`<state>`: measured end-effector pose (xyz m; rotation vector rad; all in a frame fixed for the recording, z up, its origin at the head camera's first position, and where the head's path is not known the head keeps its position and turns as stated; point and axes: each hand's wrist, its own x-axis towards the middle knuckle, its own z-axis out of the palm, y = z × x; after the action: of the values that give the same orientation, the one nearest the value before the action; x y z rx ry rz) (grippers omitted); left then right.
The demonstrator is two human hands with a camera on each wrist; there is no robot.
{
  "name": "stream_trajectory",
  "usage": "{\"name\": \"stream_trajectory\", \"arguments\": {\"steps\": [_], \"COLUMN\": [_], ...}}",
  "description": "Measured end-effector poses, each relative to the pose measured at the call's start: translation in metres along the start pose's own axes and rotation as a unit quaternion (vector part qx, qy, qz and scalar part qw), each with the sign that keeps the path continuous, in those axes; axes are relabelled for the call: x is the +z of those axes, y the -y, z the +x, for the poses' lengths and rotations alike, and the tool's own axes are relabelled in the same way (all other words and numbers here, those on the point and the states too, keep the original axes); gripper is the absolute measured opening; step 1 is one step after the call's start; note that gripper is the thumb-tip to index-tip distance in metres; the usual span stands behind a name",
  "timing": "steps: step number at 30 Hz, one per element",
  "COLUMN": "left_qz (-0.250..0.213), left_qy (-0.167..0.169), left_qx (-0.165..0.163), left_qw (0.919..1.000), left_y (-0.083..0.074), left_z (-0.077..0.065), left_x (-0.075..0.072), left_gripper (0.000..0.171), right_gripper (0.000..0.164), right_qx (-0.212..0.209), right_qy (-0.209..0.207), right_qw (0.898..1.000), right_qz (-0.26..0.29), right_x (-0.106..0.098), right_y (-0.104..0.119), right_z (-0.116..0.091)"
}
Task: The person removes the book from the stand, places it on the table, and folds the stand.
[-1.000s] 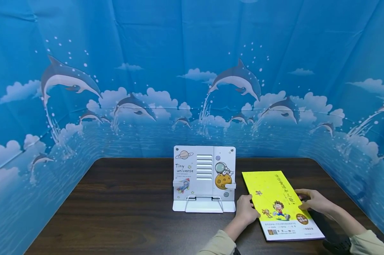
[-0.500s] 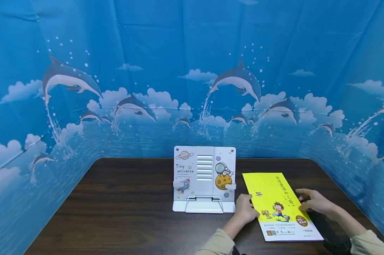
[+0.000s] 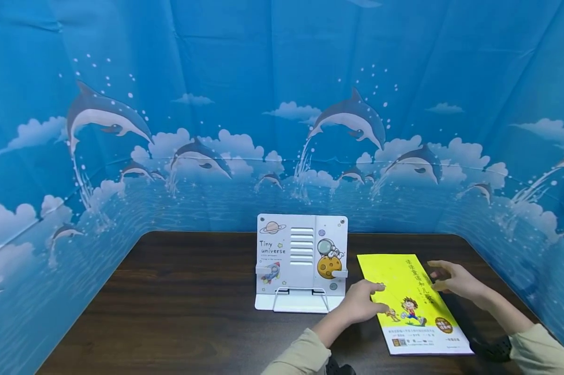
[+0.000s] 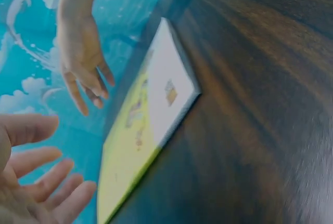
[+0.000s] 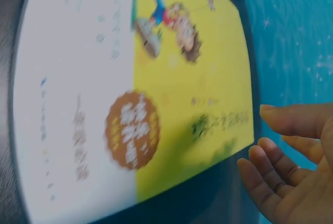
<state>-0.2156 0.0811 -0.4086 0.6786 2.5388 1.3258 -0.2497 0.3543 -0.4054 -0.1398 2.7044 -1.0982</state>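
Note:
A book (image 3: 403, 281) with a yellow and white cover lies flat on the dark wooden table, at the right in the head view. Over its left edge, my left hand (image 3: 360, 302) is raised with fingers spread and apart from the cover; the left wrist view shows that hand (image 4: 41, 174) holding nothing. Near the book's right edge hovers my right hand (image 3: 457, 284), its fingers loosely bent. In the right wrist view, the right hand (image 5: 296, 161) is beside the book's corner (image 5: 242, 130), with nothing in its fingers.
Left of the book stands a white metal book stand (image 3: 302, 263) printed with space pictures, a wire rest at its front. The brown table (image 3: 178, 302) extends to the left. A blue dolphin-print curtain (image 3: 244, 104) surrounds the table's back and sides.
Both hands have let go of the book's edges and lifted. The left hand has come up over the left edge; the right has risen slightly. The book stays flat on the table.

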Motion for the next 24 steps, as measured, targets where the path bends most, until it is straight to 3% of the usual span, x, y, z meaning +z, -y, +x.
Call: {"name": "stream_trajectory", "arguments": {"steps": [4,7,10,13,17,19,21,24], "left_qz": [-0.048,-0.084,-0.082,-0.047,-0.003,0.016,0.029,0.044], "left_qy": [0.03,0.035,0.019,-0.005,-0.055,-0.098,-0.149,-0.229], "left_qx": [0.036,0.054,0.074,0.091,0.091,0.079,0.065,0.054], "left_qw": [0.9977,0.9944,0.9938,0.9947,0.9944,0.9919,0.9862,0.9709], "left_y": [0.004,0.013,0.022,0.026,0.042,0.058,0.07,0.09], "left_z": [-0.01,-0.02,-0.031,-0.047,-0.061,-0.062,-0.064,-0.064], "left_x": [-0.021,-0.039,-0.063,-0.097,-0.145,-0.162,-0.176,-0.191], "left_gripper": [0.038,0.036,0.035,0.034,0.034,0.034,0.034,0.032], "right_gripper": [0.066,0.066,0.066,0.064,0.06,0.058,0.056,0.054], "right_qx": [-0.025,-0.038,-0.041,-0.04,-0.05,-0.064,-0.078,-0.096], "right_qy": [-0.004,-0.008,-0.011,-0.014,-0.017,-0.016,-0.017,-0.017], "right_qw": [0.999,0.998,0.998,0.998,0.997,0.995,0.994,0.992], "right_qz": [0.024,0.041,0.051,0.053,0.063,0.071,0.075,0.082], "right_x": [0.004,0.011,0.021,0.03,0.037,0.04,0.042,0.046], "right_y": [0.014,0.025,0.037,0.049,0.063,0.069,0.076,0.088], "right_z": [0.003,0.005,0.007,0.009,0.012,0.015,0.017,0.022]}}
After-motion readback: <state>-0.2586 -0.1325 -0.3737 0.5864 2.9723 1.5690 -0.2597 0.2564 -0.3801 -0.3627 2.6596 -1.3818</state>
